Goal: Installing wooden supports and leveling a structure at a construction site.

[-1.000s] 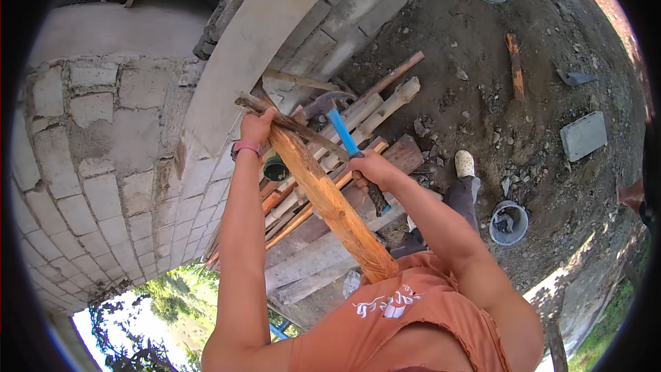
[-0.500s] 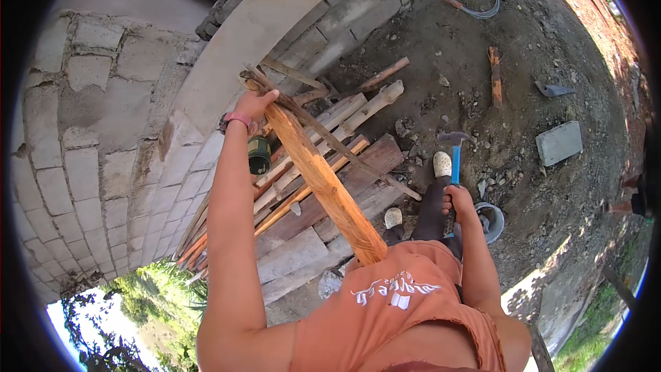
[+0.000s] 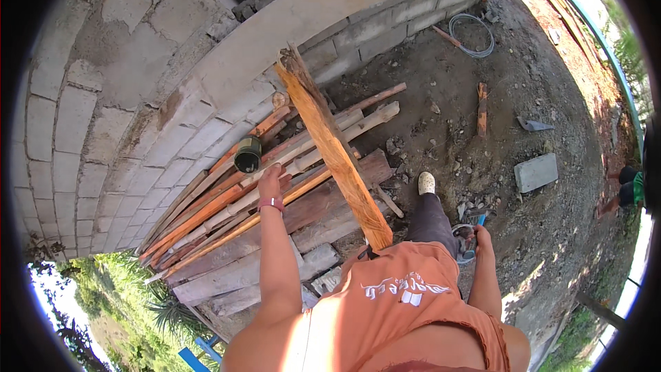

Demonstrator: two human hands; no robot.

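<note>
A rough orange-brown wooden plank (image 3: 337, 155) slants from near the block wall down to my waist, and no hand is on it. My left hand (image 3: 273, 184) is off to its left, fingers apart and holding nothing, over the pile of long boards (image 3: 234, 203). Beside that hand a dark green can (image 3: 248, 154) rests by the boards. Low by my right leg, my right hand (image 3: 480, 236) is closed round a hammer (image 3: 482, 220). Only a bit of its blue part shows; the head is hidden or too blurred to make out.
A concrete block wall (image 3: 385, 27) curves along the left and far side. A bucket (image 3: 467, 253) stands beside my right leg. On the dirt lie a loose concrete block (image 3: 536, 173), a short wood piece (image 3: 482, 109), a metal scrap (image 3: 534, 125) and a wire coil (image 3: 472, 36).
My left hand has let go of the plank and moved down towards the boards. The plank stands more upright. My right hand has lowered the hammer beside my leg.
</note>
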